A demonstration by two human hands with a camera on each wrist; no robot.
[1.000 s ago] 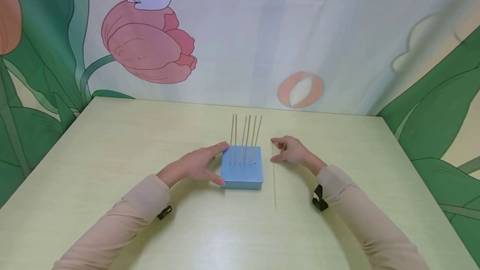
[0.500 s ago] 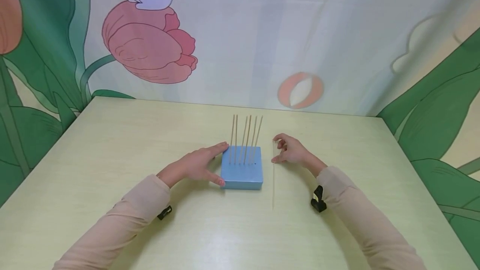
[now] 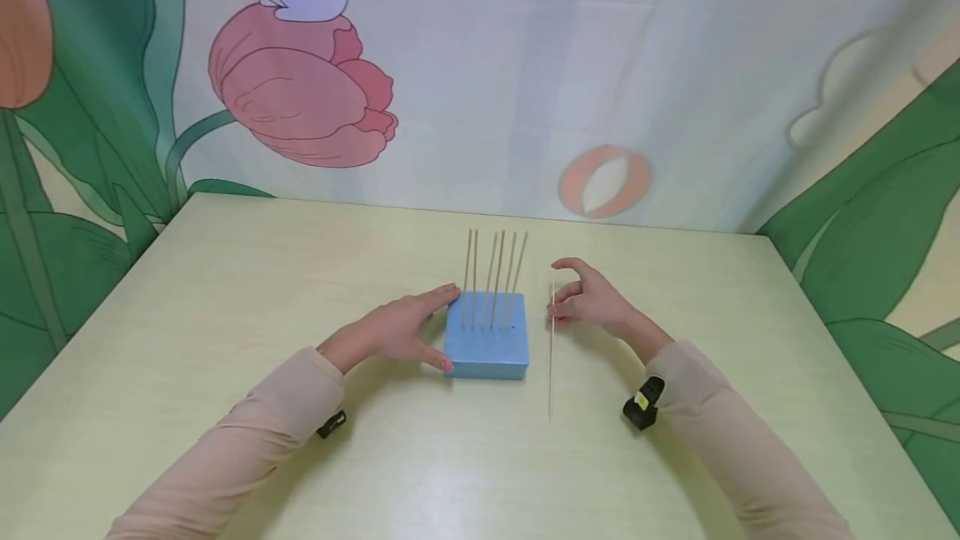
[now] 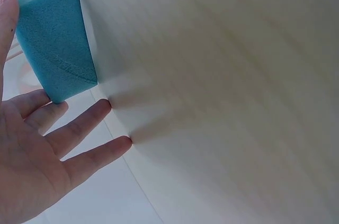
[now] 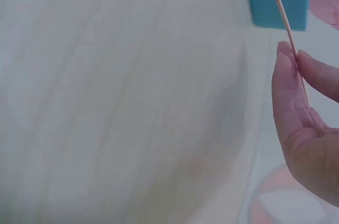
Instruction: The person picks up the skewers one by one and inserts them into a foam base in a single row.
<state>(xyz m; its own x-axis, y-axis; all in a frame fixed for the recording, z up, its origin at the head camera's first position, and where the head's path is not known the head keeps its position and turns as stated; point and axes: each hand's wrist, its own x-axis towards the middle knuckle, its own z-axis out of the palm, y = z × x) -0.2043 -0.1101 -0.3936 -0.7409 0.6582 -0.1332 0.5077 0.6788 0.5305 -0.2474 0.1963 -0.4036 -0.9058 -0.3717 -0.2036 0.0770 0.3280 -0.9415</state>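
A blue foam-like block [image 3: 487,350] lies on the table with several thin wooden sticks [image 3: 492,282] standing upright in it. One dark small hole shows on its top, right of the sticks. My left hand [image 3: 390,327] spans the block's left side with fingers extended, thumb at the front corner and a finger at the back corner. To the right of the block, my right hand [image 3: 588,298] pinches a loose thin wooden stick [image 3: 552,369] between thumb and fingers. In the right wrist view the stick [image 5: 278,1] runs up past the block's corner.
The pale wooden table [image 3: 420,457] extends around the block on all sides. Behind it hangs a printed curtain [image 3: 480,90] with flowers and leaves. A black wrist device [image 3: 643,403] sits under the right sleeve.
The right fingers have shifted on the stick; the index finger has lifted and extended toward its far end, the others curling in lower down. The left hand and block stay put.
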